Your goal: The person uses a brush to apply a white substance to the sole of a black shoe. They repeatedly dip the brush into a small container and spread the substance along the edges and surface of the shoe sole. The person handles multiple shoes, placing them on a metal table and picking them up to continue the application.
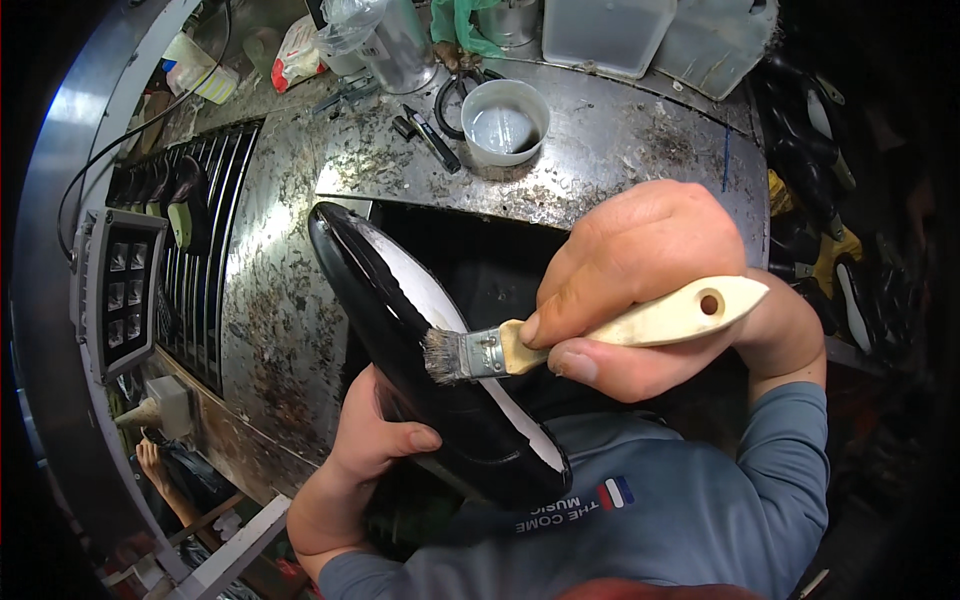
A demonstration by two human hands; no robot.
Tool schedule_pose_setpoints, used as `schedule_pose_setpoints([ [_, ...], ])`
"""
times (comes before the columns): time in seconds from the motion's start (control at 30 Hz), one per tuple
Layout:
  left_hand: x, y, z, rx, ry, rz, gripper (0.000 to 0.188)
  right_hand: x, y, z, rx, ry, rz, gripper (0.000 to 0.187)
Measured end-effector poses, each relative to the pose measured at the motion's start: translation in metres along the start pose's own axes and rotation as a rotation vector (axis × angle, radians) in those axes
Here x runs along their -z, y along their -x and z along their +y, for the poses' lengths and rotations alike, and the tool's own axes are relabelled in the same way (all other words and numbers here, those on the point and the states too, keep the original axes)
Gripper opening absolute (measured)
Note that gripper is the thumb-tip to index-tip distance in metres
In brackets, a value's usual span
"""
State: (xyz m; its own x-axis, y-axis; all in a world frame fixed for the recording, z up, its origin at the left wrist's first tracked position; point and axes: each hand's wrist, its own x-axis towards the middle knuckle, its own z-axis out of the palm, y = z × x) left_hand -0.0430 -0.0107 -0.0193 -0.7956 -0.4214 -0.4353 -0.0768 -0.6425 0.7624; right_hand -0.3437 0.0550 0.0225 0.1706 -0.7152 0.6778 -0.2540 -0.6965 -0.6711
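My left hand (372, 428) grips a glossy black shoe (365, 285) from below, thumb along its side. The shoe is tilted, its narrow end pointing up and left, with a long white underside strip (415, 280) facing up and right. My right hand (640, 265) pinches a flat paintbrush (655, 322) by its pale wooden handle, which has a hole near the end. The brush's worn bristles (445, 356) lie against the black edge beside the white strip, about midway along the shoe. Part of the strip is hidden behind the brush.
A stained metal bench (280, 320) holds a white tub (505, 122), a black marker (432, 140) and scissors (455, 95). Left are a lamp (122, 290) and a rack (215, 290) with shoes. More shoes (805, 130) lie right. Another person's hand (152, 462) shows lower left.
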Motion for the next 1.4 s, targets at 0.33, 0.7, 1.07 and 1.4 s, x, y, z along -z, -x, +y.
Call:
schedule_pose_setpoints([
  [0.33, 0.008, 0.003, -0.01, -0.036, 0.126, 0.075, 0.088, -0.014, 0.017, -0.001, -0.013, -0.122, -0.042, 0.009],
  [0.7, 0.025, 0.005, -0.032, -0.184, 0.132, 0.099, 0.075, 0.057, -0.012, 0.044, -0.459, 0.378, 0.177, 0.03],
  [1.07, 0.027, 0.008, -0.027, -0.128, 0.228, 0.142, 0.089, 0.035, -0.018, 0.121, -0.667, 0.967, -0.272, 0.022],
  [1.4, 0.029, 0.009, -0.029, -0.237, 0.079, 0.155, 0.069, 0.043, -0.011, 0.105, -0.476, 0.905, -0.066, 0.02],
])
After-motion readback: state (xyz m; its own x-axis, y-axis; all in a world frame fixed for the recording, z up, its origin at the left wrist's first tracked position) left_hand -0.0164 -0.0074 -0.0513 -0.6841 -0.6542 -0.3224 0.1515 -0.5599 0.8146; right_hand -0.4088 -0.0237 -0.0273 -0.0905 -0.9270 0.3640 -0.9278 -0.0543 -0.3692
